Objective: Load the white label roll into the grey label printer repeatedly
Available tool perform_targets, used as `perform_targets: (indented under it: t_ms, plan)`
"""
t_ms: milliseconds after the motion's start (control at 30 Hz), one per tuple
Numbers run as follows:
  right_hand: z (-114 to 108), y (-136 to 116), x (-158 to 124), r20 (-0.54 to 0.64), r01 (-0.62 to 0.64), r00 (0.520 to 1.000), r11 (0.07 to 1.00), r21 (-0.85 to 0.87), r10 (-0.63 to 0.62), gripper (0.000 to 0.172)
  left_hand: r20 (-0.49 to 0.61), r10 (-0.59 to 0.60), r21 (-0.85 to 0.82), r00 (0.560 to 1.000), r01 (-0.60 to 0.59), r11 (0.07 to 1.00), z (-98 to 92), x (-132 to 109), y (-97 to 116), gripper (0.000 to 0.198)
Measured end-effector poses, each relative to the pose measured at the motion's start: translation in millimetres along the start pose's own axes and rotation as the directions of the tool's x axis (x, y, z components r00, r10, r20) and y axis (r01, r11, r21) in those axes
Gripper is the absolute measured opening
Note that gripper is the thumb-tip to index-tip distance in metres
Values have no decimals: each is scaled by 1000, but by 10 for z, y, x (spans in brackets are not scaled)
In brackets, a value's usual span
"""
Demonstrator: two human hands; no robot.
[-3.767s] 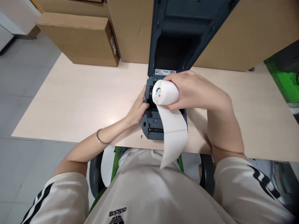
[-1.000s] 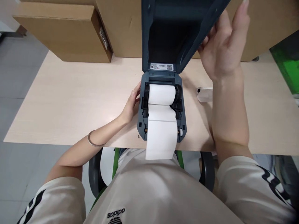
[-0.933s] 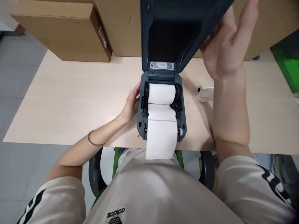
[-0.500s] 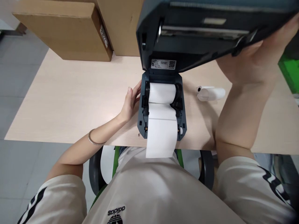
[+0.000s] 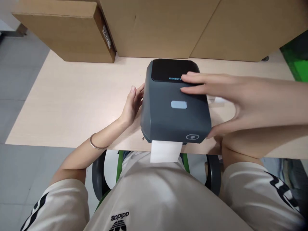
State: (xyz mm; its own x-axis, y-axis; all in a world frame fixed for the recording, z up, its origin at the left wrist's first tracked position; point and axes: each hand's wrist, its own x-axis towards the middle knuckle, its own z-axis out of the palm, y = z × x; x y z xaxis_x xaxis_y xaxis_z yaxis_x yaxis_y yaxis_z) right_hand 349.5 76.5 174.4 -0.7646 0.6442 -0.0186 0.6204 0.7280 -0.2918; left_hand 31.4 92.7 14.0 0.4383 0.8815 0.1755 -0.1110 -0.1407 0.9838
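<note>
A dark grey label printer (image 5: 178,117) stands near the table's front edge with its lid lowered over the body; whether it is fully latched I cannot tell. White label paper (image 5: 166,151) sticks out at the front, past the edge. My right hand (image 5: 231,93) lies on the lid's right side, fingers stretched across the top and thumb by the front right corner. Against the printer's left side rests my left hand (image 5: 132,106), fingers apart, their tips partly hidden behind the casing.
Large cardboard boxes (image 5: 163,29) line the back of the table (image 5: 79,106). A flatter brown box (image 5: 60,37) stands at the back left. Behind my right hand, a white roll (image 5: 220,100) is mostly hidden. Chair armrests flank my body below the edge.
The printer's lid has swung down from raised to lowered, covering the paper roll inside. My right hand came down with it, onto the lid. My left hand has hardly moved.
</note>
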Motion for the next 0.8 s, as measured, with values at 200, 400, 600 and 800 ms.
perform_targets:
  t_ms: [200,400,600,800]
  plan:
    - [315,-202,-159,-69,32,997,992,-123,-41,98,4,23,-61,1000,-23,998,128,-109,117,87]
    - [506,-501,-199,2,-33,999,968,-249,35,96,-28,63,22,998,-62,998,71,-141,-19,103]
    - [656,-791,-150,-141,-138,986,921,-365,92,69,-33,122,102,992,-118,988,49,-118,-64,109]
    - [548,-832,-120,-75,-90,995,922,-378,66,62,-56,124,104,991,-118,988,107,-143,-76,108]
